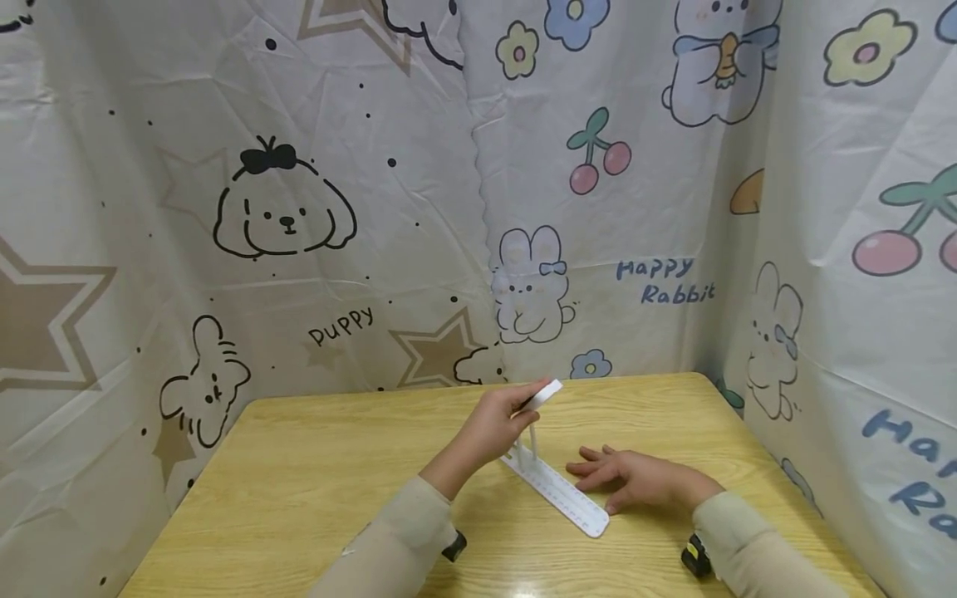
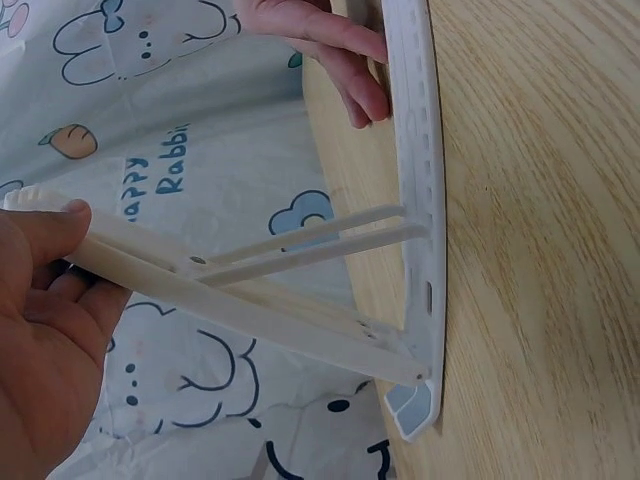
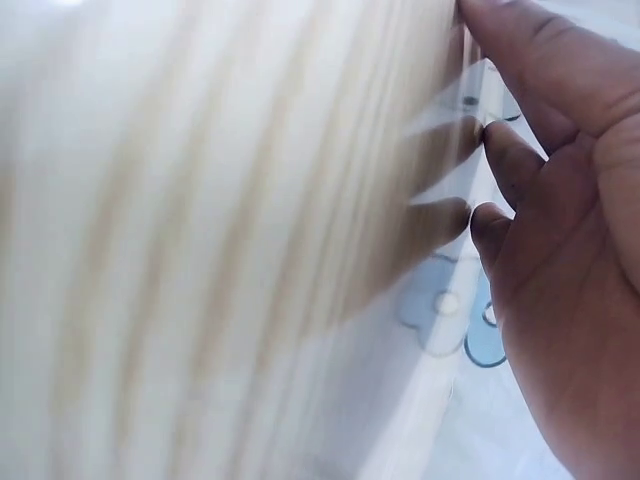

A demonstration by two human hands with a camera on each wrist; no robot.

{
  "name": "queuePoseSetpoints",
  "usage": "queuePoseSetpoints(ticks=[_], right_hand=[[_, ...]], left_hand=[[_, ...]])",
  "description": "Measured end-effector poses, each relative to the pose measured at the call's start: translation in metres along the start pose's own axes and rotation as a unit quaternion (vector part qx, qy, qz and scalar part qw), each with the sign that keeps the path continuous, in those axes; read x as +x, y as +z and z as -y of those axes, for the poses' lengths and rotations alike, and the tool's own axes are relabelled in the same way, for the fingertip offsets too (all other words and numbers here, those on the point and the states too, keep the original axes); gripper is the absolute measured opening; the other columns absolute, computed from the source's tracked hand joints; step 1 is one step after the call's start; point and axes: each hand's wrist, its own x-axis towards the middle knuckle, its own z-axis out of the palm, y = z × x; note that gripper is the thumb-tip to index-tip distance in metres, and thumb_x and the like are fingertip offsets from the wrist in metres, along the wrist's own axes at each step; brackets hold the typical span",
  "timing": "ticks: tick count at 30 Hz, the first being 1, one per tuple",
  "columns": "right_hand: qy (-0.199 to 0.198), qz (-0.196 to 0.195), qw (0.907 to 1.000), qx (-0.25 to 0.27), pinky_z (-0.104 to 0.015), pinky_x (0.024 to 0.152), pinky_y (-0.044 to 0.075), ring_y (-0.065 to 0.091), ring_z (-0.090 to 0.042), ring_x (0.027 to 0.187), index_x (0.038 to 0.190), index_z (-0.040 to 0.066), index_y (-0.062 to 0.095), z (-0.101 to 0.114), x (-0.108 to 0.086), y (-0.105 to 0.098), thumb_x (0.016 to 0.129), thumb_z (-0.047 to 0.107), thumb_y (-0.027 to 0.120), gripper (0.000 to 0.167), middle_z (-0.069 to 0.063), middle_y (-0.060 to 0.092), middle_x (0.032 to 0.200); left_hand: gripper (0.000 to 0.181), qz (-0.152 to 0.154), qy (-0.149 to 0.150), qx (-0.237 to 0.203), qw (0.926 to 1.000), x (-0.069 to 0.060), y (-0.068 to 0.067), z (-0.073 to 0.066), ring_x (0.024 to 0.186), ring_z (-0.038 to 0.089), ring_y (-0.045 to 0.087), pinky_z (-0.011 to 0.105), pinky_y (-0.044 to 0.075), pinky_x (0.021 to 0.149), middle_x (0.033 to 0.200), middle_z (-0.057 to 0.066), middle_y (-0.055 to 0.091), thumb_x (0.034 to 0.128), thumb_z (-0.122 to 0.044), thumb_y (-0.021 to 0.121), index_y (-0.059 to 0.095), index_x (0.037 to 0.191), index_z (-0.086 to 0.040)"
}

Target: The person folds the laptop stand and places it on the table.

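Note:
A white folding stand [image 1: 566, 493] lies with its long base flat on the wooden table, rows of small marks along the base. Its upper bar [image 2: 250, 318] is raised at an angle from a hinge at one end, and two thin struts [image 2: 310, 240] join bar and base. My left hand [image 1: 503, 422] pinches the free end of the bar between thumb and fingers. On the table beside the base rests my right hand [image 1: 635, 480], fingers spread and fairly straight. Its fingertips are at the base's edge in the left wrist view; firm contact cannot be made out.
The wooden table [image 1: 314, 473] reaches back to a printed curtain [image 1: 419, 208] that hangs behind it and at both sides. Small black devices sit under both wrists, the right one [image 1: 695, 555] with a yellow patch.

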Motion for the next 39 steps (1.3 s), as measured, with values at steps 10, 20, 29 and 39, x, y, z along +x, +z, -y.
queuePoseSetpoints(ticks=[10, 20, 29, 39], right_hand=[[-0.018, -0.015, 0.9997, -0.004, -0.077, 0.116, 0.0, 0.017, -0.046, 0.153, 0.14, 0.017, 0.065, 0.021, 0.006, 0.018, 0.09, 0.024, 0.075, 0.051, -0.003, 0.046, 0.158], [-0.011, -0.027, 0.9993, -0.023, -0.07, 0.121, 0.0, 0.022, -0.038, 0.154, 0.142, 0.017, 0.062, 0.035, 0.019, 0.036, 0.086, 0.025, 0.079, 0.059, -0.002, 0.044, 0.16], [-0.017, -0.048, 0.9982, -0.03, -0.069, 0.122, -0.002, 0.019, -0.04, 0.155, 0.148, 0.014, 0.055, 0.06, 0.03, 0.056, 0.083, 0.029, 0.081, 0.072, -0.007, 0.041, 0.162], [-0.009, -0.094, 0.9936, -0.062, -0.073, 0.12, 0.002, 0.025, -0.042, 0.153, 0.144, 0.001, 0.056, 0.077, 0.046, 0.077, 0.081, 0.031, 0.084, 0.075, -0.013, 0.043, 0.159]], left_hand=[[0.052, -0.022, 0.007, -0.03, 0.9993, -0.004, -0.004, 0.007, 0.128, 0.021, 0.061, 0.029, 0.053, 0.103, 0.141, 0.005, 0.064, 0.0941, 0.007, 0.067, 0.063, 0.141, -0.014], [0.049, -0.018, -0.017, -0.04, 0.9989, -0.014, -0.013, 0.012, 0.128, 0.02, 0.061, 0.031, 0.054, 0.102, 0.142, -0.003, 0.063, 0.0956, 0.001, 0.068, 0.066, 0.138, -0.024], [0.039, -0.028, -0.035, -0.049, 0.9978, -0.02, -0.023, 0.018, 0.123, 0.024, 0.065, 0.04, 0.058, 0.097, 0.134, 0.005, 0.069, 0.0972, -0.004, 0.068, 0.07, 0.133, -0.019], [0.034, -0.033, -0.053, -0.091, 0.9939, -0.03, -0.033, 0.028, 0.124, 0.028, 0.065, 0.043, 0.057, 0.1, 0.13, 0.008, 0.07, 0.0985, -0.004, 0.067, 0.07, 0.131, -0.015]])
